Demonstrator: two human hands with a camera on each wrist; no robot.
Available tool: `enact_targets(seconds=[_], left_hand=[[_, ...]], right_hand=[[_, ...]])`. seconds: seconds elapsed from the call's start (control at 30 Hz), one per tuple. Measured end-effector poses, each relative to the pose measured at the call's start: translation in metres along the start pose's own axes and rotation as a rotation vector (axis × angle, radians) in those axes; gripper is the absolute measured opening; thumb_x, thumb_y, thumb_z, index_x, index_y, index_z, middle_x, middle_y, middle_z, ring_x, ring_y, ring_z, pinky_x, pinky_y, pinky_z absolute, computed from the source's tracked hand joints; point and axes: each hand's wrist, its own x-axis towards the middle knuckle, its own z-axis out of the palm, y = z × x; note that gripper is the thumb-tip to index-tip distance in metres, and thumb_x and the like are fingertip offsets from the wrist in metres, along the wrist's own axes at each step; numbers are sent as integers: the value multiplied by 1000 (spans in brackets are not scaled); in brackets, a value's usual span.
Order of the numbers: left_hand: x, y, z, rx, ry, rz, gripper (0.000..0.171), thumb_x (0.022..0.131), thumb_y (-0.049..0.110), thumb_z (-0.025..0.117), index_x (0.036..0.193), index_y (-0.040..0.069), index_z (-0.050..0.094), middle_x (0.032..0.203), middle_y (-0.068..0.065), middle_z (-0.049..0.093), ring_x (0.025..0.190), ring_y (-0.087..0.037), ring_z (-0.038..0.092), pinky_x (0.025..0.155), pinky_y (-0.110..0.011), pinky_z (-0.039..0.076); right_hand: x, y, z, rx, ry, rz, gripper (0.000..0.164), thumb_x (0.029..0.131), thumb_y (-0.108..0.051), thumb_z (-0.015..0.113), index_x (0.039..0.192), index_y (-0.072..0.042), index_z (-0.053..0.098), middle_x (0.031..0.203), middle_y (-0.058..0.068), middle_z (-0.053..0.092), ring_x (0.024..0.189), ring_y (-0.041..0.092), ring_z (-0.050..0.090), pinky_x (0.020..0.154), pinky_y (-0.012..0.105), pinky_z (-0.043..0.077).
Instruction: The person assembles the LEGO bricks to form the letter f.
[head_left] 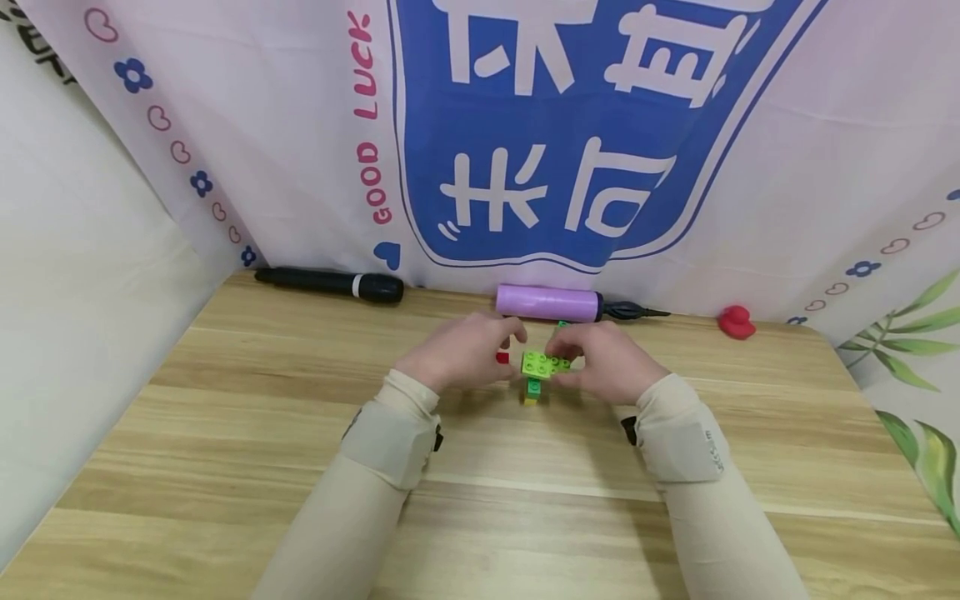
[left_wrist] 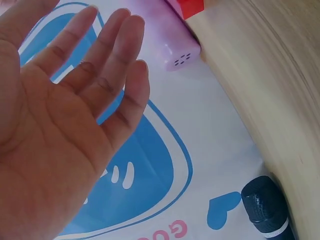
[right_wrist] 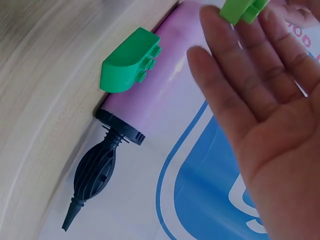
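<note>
Lime-green building bricks (head_left: 537,364), studs up, are between the two hands in the head view. My right hand (head_left: 611,362) pinches them at their right end; part of them also shows at its fingertips (right_wrist: 215,30) in the right wrist view. Close on the left, my left hand (head_left: 467,352) has loosely bent fingers and holds nothing that I can see. Just below the lime bricks shows a green brick (head_left: 533,387) with a yellow piece (head_left: 531,401) under it; whether these join the lime ones I cannot tell. A red brick (head_left: 502,357) is partly hidden by the left hand.
A green curved brick (right_wrist: 127,62) lies beside the purple hand pump (head_left: 547,302) at the table's back edge. To the left is a black microphone-like object (head_left: 330,283), to the right a red rubber duck (head_left: 737,322). A printed cloth hangs behind the wooden table (head_left: 247,467).
</note>
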Motion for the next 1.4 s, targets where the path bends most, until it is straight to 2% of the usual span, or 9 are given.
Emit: enact_targets(seconds=[0.23, 0.5, 0.73, 1.13, 1.4], left_hand=[[0, 1, 1, -10, -28, 29, 32, 96, 25, 80, 127, 20, 73, 96, 2, 69, 88, -18, 63, 78, -32, 53], [-1, 4, 3, -5, -48, 33, 29, 96, 29, 80, 123, 19, 74, 91, 3, 68, 82, -17, 62, 74, -30, 50], [0, 4, 3, 7, -65, 56, 30, 96, 30, 80, 122, 17, 74, 90, 2, 67, 82, -16, 61, 75, -31, 49], [1, 3, 5, 2, -84, 47, 30, 97, 29, 79, 124, 17, 74, 93, 2, 67, 84, -17, 62, 78, -32, 50], [1, 2, 6, -10, -96, 43, 29, 97, 27, 78, 124, 18, 72, 93, 1, 67, 84, -17, 62, 78, -32, 50]], right_hand=[[-1, 1, 0, 19, -15, -41, 26, 86, -20, 89, 109, -16, 79, 104, -5, 78, 103, 18, 74, 98, 46, 58], [0, 0, 1, 7, -28, -75, 27, 85, -19, 89, 110, -16, 79, 102, -6, 78, 101, 17, 72, 96, 44, 59], [0, 0, 2, -4, -42, -83, 26, 84, -18, 90, 108, -16, 80, 101, -7, 77, 98, 16, 72, 93, 44, 59], [0, 0, 3, 33, -77, -68, 25, 86, -17, 88, 108, -13, 78, 103, -3, 77, 98, 17, 72, 93, 45, 59], [0, -1, 3, 35, -78, -50, 25, 85, -17, 90, 105, -13, 77, 99, -3, 75, 94, 15, 69, 90, 41, 58]])
